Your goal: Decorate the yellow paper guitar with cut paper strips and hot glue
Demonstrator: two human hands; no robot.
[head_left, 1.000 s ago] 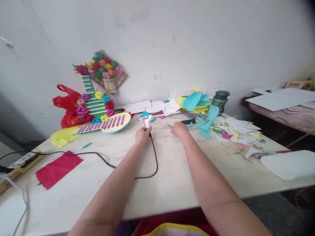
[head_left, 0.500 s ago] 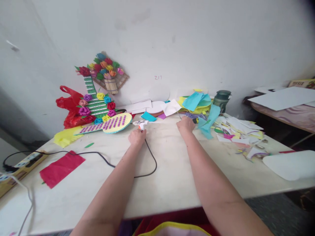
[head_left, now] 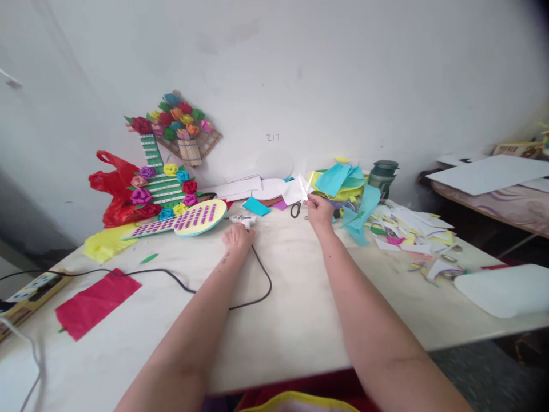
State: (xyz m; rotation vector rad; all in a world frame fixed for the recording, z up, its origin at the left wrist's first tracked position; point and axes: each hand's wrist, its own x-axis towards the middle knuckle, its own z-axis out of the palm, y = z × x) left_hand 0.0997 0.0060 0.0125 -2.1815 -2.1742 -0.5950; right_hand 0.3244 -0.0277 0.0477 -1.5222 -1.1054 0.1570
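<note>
Scissors (head_left: 300,199) pinched by right hand (head_left: 319,207); left hand (head_left: 237,235) rests on glue gun (head_left: 241,220).

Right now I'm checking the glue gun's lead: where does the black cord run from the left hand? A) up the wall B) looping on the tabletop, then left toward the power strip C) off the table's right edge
B: from the left hand, the black cord loops on the table and runs left to the power strip.

A red plastic bag (head_left: 112,191) sits at left against the wall, beside a green slatted craft with paper roses (head_left: 163,186). Above it a stick-framed paper bouquet (head_left: 185,129) leans on the wall. A red paper sheet (head_left: 96,301) lies at lower left, a power strip (head_left: 30,286) at the far left edge. A dark green jar (head_left: 383,175) stands right of centre, with paper scraps (head_left: 412,229) strewn beside it.
</note>
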